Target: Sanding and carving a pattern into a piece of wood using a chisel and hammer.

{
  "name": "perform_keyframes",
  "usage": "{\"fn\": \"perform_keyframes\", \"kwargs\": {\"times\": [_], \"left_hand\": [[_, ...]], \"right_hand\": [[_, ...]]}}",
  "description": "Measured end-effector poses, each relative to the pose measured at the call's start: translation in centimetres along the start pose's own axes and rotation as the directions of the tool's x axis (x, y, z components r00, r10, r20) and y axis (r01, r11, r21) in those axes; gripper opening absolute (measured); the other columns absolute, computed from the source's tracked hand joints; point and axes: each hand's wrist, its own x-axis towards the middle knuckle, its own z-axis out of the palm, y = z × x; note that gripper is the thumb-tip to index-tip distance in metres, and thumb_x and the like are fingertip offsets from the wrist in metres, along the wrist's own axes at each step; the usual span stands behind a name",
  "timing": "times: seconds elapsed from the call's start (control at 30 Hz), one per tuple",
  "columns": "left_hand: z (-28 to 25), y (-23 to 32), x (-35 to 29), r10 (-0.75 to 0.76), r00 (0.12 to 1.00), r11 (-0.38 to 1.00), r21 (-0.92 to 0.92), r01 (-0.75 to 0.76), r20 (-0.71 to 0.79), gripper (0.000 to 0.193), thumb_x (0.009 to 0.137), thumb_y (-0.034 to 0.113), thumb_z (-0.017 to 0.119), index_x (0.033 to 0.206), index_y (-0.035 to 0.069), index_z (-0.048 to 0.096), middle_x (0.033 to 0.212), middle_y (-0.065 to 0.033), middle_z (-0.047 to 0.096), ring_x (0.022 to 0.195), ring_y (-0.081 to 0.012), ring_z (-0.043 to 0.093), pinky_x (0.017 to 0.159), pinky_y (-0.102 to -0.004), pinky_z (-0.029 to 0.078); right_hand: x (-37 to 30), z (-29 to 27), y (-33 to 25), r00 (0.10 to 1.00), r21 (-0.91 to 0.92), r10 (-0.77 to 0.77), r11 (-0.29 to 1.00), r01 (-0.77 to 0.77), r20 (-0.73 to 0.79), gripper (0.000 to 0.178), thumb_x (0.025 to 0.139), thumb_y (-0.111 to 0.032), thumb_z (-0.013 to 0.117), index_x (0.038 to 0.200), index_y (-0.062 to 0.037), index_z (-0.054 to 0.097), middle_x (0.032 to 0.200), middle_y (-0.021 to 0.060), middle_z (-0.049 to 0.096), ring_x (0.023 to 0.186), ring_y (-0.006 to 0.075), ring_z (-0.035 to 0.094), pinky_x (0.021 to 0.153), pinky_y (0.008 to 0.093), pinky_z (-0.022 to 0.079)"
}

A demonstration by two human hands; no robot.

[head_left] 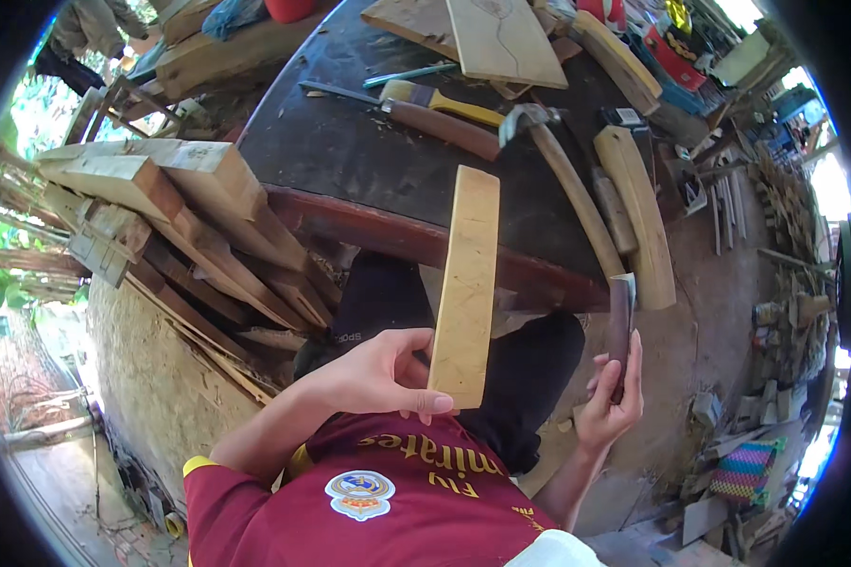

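Observation:
My left hand [388, 370] grips the lower end of a long pale wooden block [466, 283], thumb in front and fingers behind. The block stands upright over my lap, its top end reaching over the table's near edge. On the right, my right hand [612, 402] is closed round a dark brown strip [620, 326] that looks like folded sandpaper, with a whitish edge showing at its top. The strip is held apart from the block. Close above it lie a curved wooden piece [638, 217] and the handle of a hammer [577, 194].
A dark table [350, 151] with a red edge stands in front. On it lie a paintbrush [444, 101], a wooden-handled chisel [435, 126], a teal pencil-like stick [409, 76] and flat boards [506, 42]. Thick timbers [199, 180] lean at the left. A woven colourful item [742, 471] is at lower right.

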Motion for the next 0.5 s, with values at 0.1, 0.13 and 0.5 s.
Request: {"fn": "perform_keyframes", "kwargs": {"times": [0.1, 0.13, 0.5], "left_hand": [[-0.4, -0.2, 0.4, 0.047, 0.999, 0.998, -0.038, -0.047, -0.006, 0.058, 0.088, 0.02, 0.082, 0.131, -0.003, 0.05, 0.101, -0.0138, 0.073, 0.078, -0.0141, 0.07, 0.067, -0.0258, 0.056], [-0.5, -0.1, 0.6, 0.052, 0.999, 0.997, -0.048, -0.052, -0.013, 0.058, 0.087, 0.02, 0.082, 0.131, -0.003, 0.051, 0.101, -0.0138, 0.073, 0.078, -0.014, 0.07, 0.066, -0.0257, 0.056], [-2.1, 0.4, 0.7, 0.069, 0.987, 0.998, 0.004, -0.069, -0.143, 0.053, 0.087, 0.026, 0.081, 0.124, -0.003, 0.056, 0.102, -0.0125, 0.075, 0.074, -0.0121, 0.069, 0.062, -0.0239, 0.052]], "right_hand": [[0.6, 0.6, -0.4, 1.0, -0.011, 0.007, 1.0, -0.007, -0.008, 0.04, 0.104, -0.009, 0.056, 0.143, 0.0006, 0.055, 0.089, 0.0065, 0.071, 0.065, 0.0066, 0.053, 0.057, 0.0222, 0.043], [0.8, 0.8, -0.5, 1.0, -0.007, 0.008, 1.0, -0.008, -0.008, 0.04, 0.104, -0.009, 0.056, 0.143, 0.0, 0.056, 0.089, 0.0065, 0.071, 0.065, 0.0069, 0.053, 0.057, 0.0225, 0.043], [4.2, 2.6, -3.2, 0.976, -0.175, -0.172, 0.965, 0.195, 0.137, 0.036, 0.103, -0.008, 0.058, 0.139, -0.005, 0.062, 0.097, 0.0057, 0.066, 0.067, 0.0079, 0.051, 0.058, 0.0233, 0.042]]}}
